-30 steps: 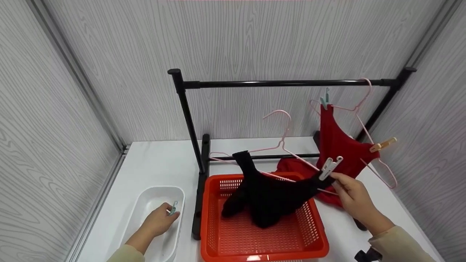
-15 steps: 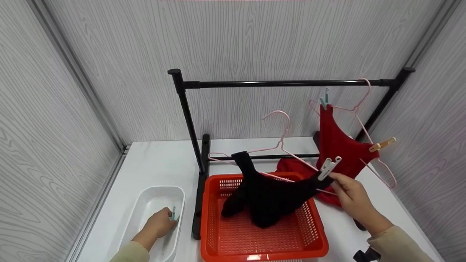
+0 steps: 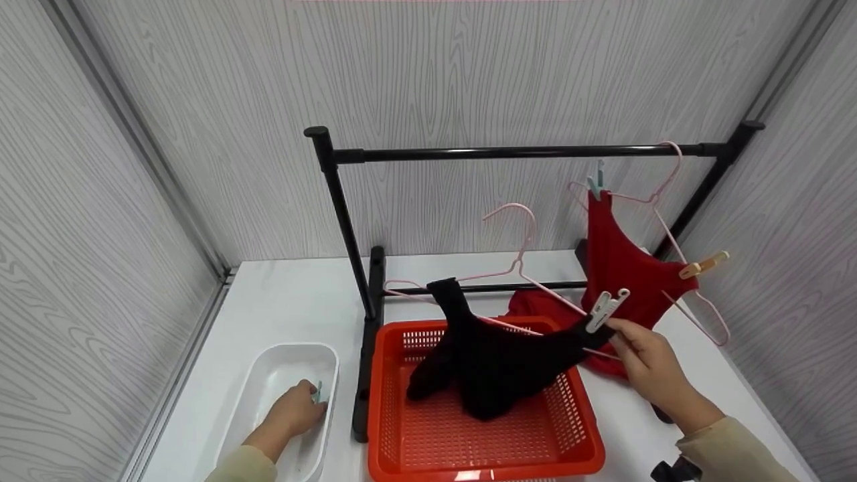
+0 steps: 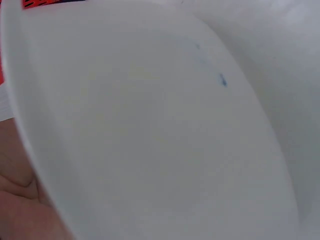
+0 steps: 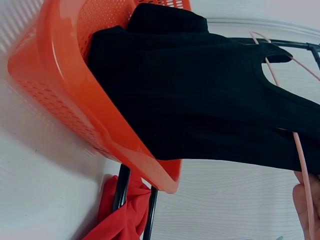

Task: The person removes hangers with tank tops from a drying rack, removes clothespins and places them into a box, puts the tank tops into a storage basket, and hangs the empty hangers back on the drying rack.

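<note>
rack bar behind the basket; left of basket, left hand pinches peg; right of basket, right hand pinches black garment hanging basketward.

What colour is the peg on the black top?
The peg on the black top is white. It shows best in the head view.

Blk top w/ wht peg on pink hanger, drooping into red bskt; teal peg in L hand.
</note>
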Motion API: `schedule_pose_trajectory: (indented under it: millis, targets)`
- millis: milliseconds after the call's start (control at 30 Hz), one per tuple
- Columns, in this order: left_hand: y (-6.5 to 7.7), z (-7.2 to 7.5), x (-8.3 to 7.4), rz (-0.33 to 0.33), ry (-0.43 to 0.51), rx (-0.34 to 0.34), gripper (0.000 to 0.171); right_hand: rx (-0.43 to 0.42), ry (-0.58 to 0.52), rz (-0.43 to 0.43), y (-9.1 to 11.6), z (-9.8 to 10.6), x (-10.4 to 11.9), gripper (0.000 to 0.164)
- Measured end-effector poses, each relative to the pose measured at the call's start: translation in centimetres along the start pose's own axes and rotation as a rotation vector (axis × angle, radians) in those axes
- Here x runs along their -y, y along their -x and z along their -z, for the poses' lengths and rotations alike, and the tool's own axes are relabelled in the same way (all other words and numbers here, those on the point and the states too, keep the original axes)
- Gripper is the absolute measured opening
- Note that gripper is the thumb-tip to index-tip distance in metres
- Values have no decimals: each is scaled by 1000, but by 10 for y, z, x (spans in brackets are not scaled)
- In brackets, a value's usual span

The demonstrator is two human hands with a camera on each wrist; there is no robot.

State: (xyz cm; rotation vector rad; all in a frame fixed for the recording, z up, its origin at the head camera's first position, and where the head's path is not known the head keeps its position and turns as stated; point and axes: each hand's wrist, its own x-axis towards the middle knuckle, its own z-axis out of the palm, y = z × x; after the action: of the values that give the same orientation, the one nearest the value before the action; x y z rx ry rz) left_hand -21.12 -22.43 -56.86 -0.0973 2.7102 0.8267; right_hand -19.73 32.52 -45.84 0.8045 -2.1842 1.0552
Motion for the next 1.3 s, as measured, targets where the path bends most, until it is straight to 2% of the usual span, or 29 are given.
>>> schedule_pose_trajectory:
  millis: [400, 633, 767, 933, 1300]
  targets:
    - [1, 3, 1, -9, -15, -27, 48, -14, 9, 22, 3, -2, -3, 36]
    - [2, 7, 2, -14, -47, -78, 42, -9, 5, -1, 1, -3, -2, 36]
    - [3, 10, -3, -30, -25, -147, 35, 1, 10, -19, 1, -3, -1, 35]
    - [5, 16, -13, -71, -11, -271, 27, -3, 18, -27, 2, -4, -3, 36]
    - [9, 25, -51, -212, 30, -530, 21, -8, 15, -51, 2, -6, -4, 37]
